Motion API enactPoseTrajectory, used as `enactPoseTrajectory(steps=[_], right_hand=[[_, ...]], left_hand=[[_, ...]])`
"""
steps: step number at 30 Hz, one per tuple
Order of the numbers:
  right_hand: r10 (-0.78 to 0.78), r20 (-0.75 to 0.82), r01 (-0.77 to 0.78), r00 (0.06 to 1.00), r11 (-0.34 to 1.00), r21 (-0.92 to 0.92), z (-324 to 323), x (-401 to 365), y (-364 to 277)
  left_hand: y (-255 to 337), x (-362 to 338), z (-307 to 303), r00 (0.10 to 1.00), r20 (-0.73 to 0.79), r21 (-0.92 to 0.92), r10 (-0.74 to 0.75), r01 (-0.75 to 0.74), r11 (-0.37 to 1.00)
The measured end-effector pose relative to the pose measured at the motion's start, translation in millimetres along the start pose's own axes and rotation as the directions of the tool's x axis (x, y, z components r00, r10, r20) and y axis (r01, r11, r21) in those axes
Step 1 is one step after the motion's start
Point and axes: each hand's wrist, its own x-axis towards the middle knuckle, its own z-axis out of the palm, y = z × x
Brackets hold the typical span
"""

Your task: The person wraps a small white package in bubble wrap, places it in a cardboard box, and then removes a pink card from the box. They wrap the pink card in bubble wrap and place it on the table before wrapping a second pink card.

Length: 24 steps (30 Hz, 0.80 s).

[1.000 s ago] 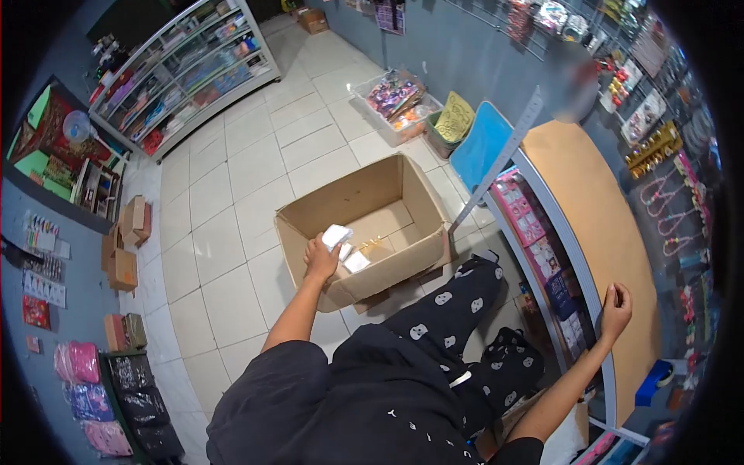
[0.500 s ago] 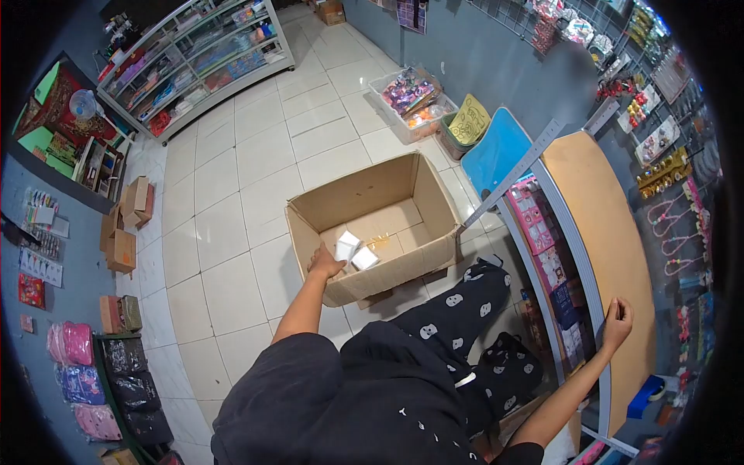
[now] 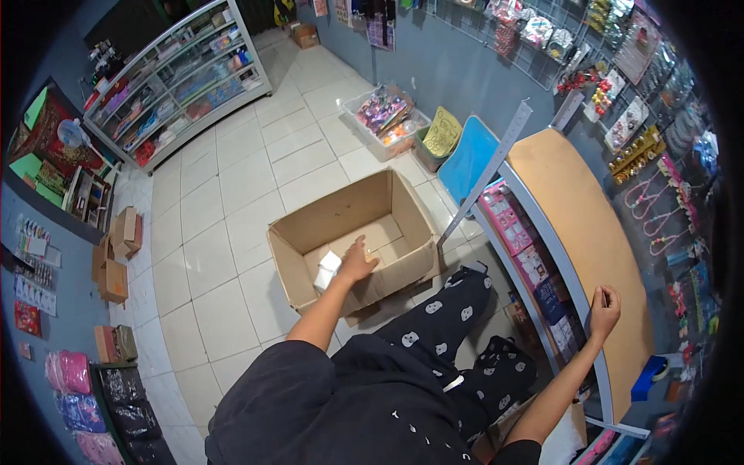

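My left hand point(image 3: 358, 262) reaches over the near wall into an open cardboard box point(image 3: 333, 215), fingers stretched out and apart above its floor. Just left of my wrist, small white boxes point(image 3: 328, 269) lie inside, partly covered by my forearm. A bit of a yellowish clear item point(image 3: 373, 256) shows beside my fingers; the rest is hidden under the hand. My right hand point(image 3: 604, 310) rests at the edge of a wooden shelf top point(image 3: 577, 198), its fingers curled toward the thumb, with nothing visible in them.
A metal upright point(image 3: 490, 167) and a blue panel point(image 3: 469, 161) stand right of the box. Behind are a plastic bin point(image 3: 385, 124) of packaged goods and a glass display case point(image 3: 182, 85). Small cartons point(image 3: 114, 279) line the left wall. A blue tape dispenser point(image 3: 648, 380) sits on the shelf top.
My left hand has moved right inside the box, from beside the white boxes to over the yellowish item. My right hand stays at the shelf edge. The view has shifted slightly.
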Motion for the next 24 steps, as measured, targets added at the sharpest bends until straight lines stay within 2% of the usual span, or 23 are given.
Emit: enactPoseTrajectory(steps=[3,6,8,10,12,16,18,21,24], right_hand=[[-0.020,-0.020,0.020,1.000,1.000,-0.006,0.2,-3.1,-5.6],[-0.046,-0.047,0.045,0.998,0.999,-0.006,2.3,-0.4,-2.6],[-0.050,-0.045,0.050,0.998,0.999,0.008,1.4,-2.3,-6.3],[-0.066,-0.050,0.065,0.997,0.998,-0.020,0.7,-2.6,-11.1],[-0.067,-0.045,0.066,0.997,0.998,-0.021,-0.6,-3.1,-14.6],[-0.048,-0.046,0.049,0.998,0.999,0.016,0.0,-4.3,-19.1],[-0.071,-0.042,0.071,0.997,0.997,-0.016,-1.0,-4.2,-20.3],[-0.096,-0.053,0.096,0.994,0.995,-0.005,2.0,-2.7,-17.3],[-0.096,-0.021,0.096,0.995,0.995,-0.002,1.4,-2.9,-13.0]], left_hand=[[59.1,15.9,28.5,0.976,0.021,-0.067,0.218,-0.217,0.974],[125.7,22.0,63.7,0.897,0.022,-0.188,0.442,-0.430,0.883],[179.6,14.9,80.6,0.850,0.092,-0.293,0.519,-0.475,0.830],[226.9,0.2,99.4,0.736,0.047,-0.283,0.675,-0.638,0.716],[274.7,-9.9,116.6,0.581,-0.016,-0.365,0.814,-0.761,0.536],[377.4,-38.4,112.1,0.311,0.063,-0.516,0.948,-0.803,0.298],[416.8,-46.0,118.4,0.181,-0.055,-0.479,0.982,-0.868,0.133],[464.9,-40.8,125.3,0.089,0.038,-0.381,0.995,-0.920,0.096],[493.9,-19.4,161.6,0.194,0.155,-0.153,0.969,-0.964,0.218]])
